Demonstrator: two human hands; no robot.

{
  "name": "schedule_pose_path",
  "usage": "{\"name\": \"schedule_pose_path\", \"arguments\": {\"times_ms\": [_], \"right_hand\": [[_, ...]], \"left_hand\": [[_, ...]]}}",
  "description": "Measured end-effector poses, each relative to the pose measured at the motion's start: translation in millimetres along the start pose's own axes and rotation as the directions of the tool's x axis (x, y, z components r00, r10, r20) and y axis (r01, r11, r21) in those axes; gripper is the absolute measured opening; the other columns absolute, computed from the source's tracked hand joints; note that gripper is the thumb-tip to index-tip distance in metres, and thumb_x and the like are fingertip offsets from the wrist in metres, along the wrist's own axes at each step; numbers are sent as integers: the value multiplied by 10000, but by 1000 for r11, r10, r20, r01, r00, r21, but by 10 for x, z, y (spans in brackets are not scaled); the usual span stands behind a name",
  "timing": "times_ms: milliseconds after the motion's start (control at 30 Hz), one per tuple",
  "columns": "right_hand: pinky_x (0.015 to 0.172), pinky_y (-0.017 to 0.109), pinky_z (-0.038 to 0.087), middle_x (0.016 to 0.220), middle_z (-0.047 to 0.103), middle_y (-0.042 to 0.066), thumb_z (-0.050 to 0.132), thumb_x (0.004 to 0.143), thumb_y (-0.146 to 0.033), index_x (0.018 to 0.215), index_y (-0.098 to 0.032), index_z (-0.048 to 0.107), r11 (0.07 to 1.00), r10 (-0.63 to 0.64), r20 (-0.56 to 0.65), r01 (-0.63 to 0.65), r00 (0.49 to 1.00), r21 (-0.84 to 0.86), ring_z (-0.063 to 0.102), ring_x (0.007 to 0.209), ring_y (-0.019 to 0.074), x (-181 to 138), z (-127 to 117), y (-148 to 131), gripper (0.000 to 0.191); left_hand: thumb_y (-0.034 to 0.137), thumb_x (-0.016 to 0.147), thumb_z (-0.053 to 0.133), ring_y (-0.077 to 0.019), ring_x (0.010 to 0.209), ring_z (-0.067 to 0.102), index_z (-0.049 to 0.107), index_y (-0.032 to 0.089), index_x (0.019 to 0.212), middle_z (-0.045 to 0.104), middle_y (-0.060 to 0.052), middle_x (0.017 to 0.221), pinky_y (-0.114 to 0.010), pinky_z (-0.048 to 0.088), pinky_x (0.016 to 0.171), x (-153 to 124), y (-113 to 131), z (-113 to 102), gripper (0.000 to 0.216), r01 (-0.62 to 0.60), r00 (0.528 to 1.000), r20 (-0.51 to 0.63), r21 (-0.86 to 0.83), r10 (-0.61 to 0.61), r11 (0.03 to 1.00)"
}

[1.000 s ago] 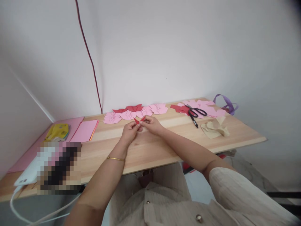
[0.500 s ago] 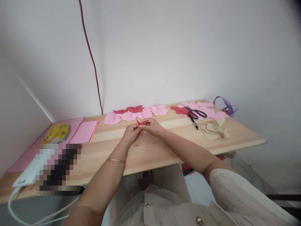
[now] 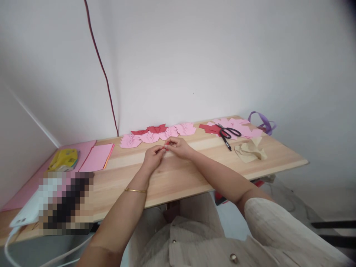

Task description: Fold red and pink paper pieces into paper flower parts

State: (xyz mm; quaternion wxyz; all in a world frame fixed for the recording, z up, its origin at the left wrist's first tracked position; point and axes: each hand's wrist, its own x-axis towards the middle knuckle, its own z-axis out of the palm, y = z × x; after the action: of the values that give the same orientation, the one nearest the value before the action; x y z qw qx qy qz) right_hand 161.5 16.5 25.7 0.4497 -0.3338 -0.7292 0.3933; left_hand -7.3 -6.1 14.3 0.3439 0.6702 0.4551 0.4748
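Above the middle of the wooden table (image 3: 178, 178), my two hands meet around a small piece of folded red paper (image 3: 167, 144), mostly covered by the fingers. My left hand (image 3: 153, 157) pinches its left side; my right hand (image 3: 178, 147) grips the other side between thumb and fingers. Just beyond them, a row of pleated pink paper pieces (image 3: 150, 137) lies along the wall. Two folded red paper pieces (image 3: 157, 128) rest behind that row.
Black-handled scissors (image 3: 230, 131) and a black pen (image 3: 226, 142) lie on red and pink paper pieces (image 3: 244, 129) at right, near crumpled tan paper (image 3: 250, 151) and a purple ribbon (image 3: 261, 120). Pink sheets (image 3: 96, 157), a yellow packet (image 3: 62, 159) and a white corded device (image 3: 25, 215) are at left.
The red paper's pointed tips, which stood up between my fingers, are now mostly covered by them. My right fingers have bent over the paper. The whole view has shifted slightly.
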Motion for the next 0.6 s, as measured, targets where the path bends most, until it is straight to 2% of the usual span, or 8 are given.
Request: {"name": "schedule_pose_path", "arguments": {"times_ms": [133, 233, 300, 467, 600], "right_hand": [[662, 243, 407, 716, 598, 3, 544, 824, -423, 765, -155, 619, 999, 38, -1, -38, 999, -10, 509, 666, 111, 7, -49, -26, 285], [685, 244, 420, 739, 600, 2, 559, 815, -441, 809, -159, 609, 997, 48, -48, -45, 998, 60, 521, 685, 111, 19, -65, -24, 287], [701, 244, 428, 769, 606, 2, 603, 782, -446, 861, -161, 601, 991, 83, -80, -74, 993, 113, 530, 698, 109, 22, -64, -2, 295], [662, 237, 416, 727, 610, -8, 700, 685, -415, 816, -144, 607, 967, 193, 57, -200, 980, 160, 528, 658, 103, -2, -10, 72, 316], [665, 241, 420, 710, 621, -8, 684, 697, -386, 771, -146, 598, 961, 168, 11, -166, 986, 222, 537, 654, 105, -8, 44, 92, 266]], "left_hand": [[286, 703, 643, -135, 581, 479, 668, 185, 649, 593, 15, 601, -245, 376, 609, -13, 73, -18, 117, 32, 999, 20, -31, -32, 999], [291, 683, 661, -119, 549, 451, 646, 175, 633, 563, 22, 576, -240, 352, 577, -10, 69, -14, 127, 80, 997, -8, -50, -81, 996], [317, 679, 671, -113, 535, 451, 644, 170, 661, 553, 22, 573, -240, 353, 562, -3, 38, 0, 150, 131, 990, -32, -124, -136, 984], [368, 648, 712, -100, 546, 477, 642, 154, 719, 558, 19, 613, -239, 412, 576, 17, -29, 36, 236, 188, 975, -45, -351, -217, 917], [383, 624, 738, -95, 554, 499, 658, 141, 734, 596, 6, 645, -238, 432, 581, 18, -28, 43, 278, 214, 972, -1, -401, -234, 891]]}}
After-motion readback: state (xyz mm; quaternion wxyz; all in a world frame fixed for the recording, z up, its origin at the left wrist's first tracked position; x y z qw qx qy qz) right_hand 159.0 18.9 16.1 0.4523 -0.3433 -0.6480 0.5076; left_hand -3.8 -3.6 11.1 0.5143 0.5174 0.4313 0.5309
